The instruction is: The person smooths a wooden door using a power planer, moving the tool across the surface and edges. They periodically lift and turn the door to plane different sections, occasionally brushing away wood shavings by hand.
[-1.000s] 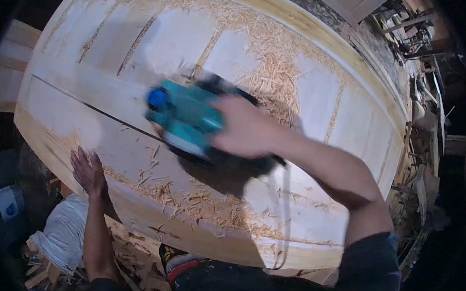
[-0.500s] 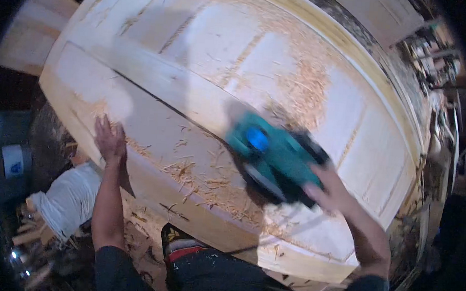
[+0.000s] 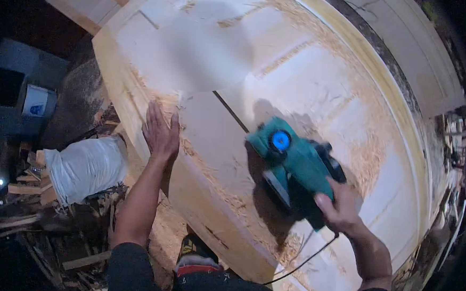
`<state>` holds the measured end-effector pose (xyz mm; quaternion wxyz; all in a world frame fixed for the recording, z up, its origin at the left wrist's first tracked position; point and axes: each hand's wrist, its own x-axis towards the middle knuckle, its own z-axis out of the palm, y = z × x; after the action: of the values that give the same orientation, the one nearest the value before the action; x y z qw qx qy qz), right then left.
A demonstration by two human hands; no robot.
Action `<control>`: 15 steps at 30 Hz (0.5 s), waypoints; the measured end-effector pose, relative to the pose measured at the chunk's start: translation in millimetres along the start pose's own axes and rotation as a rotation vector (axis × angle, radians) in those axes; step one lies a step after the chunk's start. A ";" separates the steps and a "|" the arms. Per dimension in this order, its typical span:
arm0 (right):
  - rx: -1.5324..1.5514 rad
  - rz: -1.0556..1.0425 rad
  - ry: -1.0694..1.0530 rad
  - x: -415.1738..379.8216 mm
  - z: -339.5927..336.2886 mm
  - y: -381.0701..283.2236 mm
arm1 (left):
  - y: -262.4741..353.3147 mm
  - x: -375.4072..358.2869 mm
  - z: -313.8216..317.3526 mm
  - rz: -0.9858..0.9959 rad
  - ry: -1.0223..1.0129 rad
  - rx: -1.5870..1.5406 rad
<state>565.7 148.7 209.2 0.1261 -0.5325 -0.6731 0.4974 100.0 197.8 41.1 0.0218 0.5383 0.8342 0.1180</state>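
Observation:
A large pale wooden panelled door (image 3: pixel 202 119) lies flat in front of me, strewn with curled shavings (image 3: pixel 368 162). My right hand (image 3: pixel 340 208) is wrapped round the rear handle of a green power planer (image 3: pixel 301 163) with a blue round knob, over the middle of the door. Its black cord (image 3: pixel 306 262) runs down toward my body. My left hand (image 3: pixel 162 132) rests on the door's near left edge, fingers spread, holding nothing, beside a small heap of shavings.
A white sack (image 3: pixel 90 167) sits at the left among wood scraps (image 3: pixel 27 186). Further left is a white container (image 3: pixel 38 101). Another panelled board (image 3: pixel 410 44) lies at the upper right, and a wooden piece (image 3: pixel 87 0) at the upper left.
The view has turned, so the door appears rotated and shifted. The planer, still in my right hand, shows lower and further right in view. My left hand remains on the door's edge.

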 end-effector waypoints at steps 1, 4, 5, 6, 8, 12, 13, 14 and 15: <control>0.012 -0.008 0.017 36.1 8.1 -20.6 | -5.6 19.8 3.5 -0.033 0.009 -0.007; 0.051 -0.079 0.096 138.4 37.6 -67.8 | -8.5 59.3 5.8 -0.162 0.019 0.051; 0.046 -0.070 0.098 172.0 46.8 -82.4 | -8.5 67.9 10.2 -0.182 0.024 0.082; 0.053 -0.064 0.090 204.2 53.0 -99.9 | -7.2 69.7 11.0 -0.188 0.020 0.089; 0.074 -0.053 0.066 270.1 62.2 -136.7 | -5.0 66.9 8.7 -0.182 0.011 0.090; -0.136 -0.335 0.147 410.5 77.7 -202.9 | 1.9 71.2 -0.3 -0.215 -0.039 0.168; -0.123 -0.232 0.176 440.1 84.6 -214.8 | 4.8 70.6 4.5 -0.212 -0.028 0.157; -0.074 -0.299 0.168 458.8 84.7 -220.6 | 2.2 68.7 5.3 -0.210 -0.017 0.153; -0.033 -0.298 0.133 466.6 85.4 -221.2 | -0.4 69.3 4.0 -0.208 0.004 0.150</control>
<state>188.0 509.8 178.7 0.2343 -0.4605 -0.7428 0.4257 71.2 260.9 43.4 -0.0079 0.4487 0.8921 0.0533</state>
